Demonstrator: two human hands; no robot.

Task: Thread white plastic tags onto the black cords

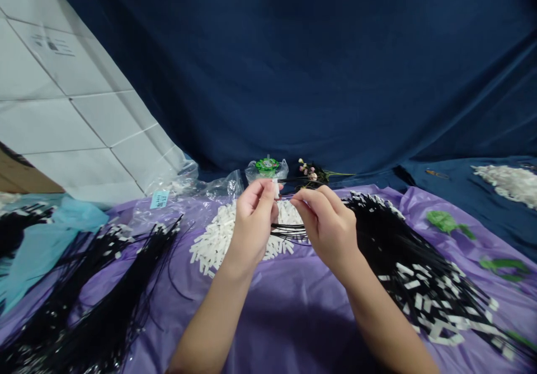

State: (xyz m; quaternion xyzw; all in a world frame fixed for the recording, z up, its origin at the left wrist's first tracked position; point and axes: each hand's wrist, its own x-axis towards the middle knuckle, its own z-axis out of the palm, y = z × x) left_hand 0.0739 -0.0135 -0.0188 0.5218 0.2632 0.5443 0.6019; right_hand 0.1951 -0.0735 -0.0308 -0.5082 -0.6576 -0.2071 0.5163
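My left hand point(254, 212) is closed, with a small white plastic piece point(276, 188) pinched upright between thumb and fingers. To its right, my right hand point(329, 217) is pinched closed on a thin black cord point(291, 180) that runs between the two hands near the white piece. Several more black cords point(289, 230) stretch lower down between my palms; which hand grips them is partly hidden. Behind and below the hands lies a heap of white plastic pieces point(218, 240) on the purple sheet point(289, 307).
Bundles of black cords with white ends point(386, 240) lie at right, and more black bundles point(126, 284) at left. A green-lidded cup point(267, 165), dried flowers point(309, 171) and clear plastic bags point(218, 187) stand behind. A dark blue curtain point(302, 72) hangs at the back.
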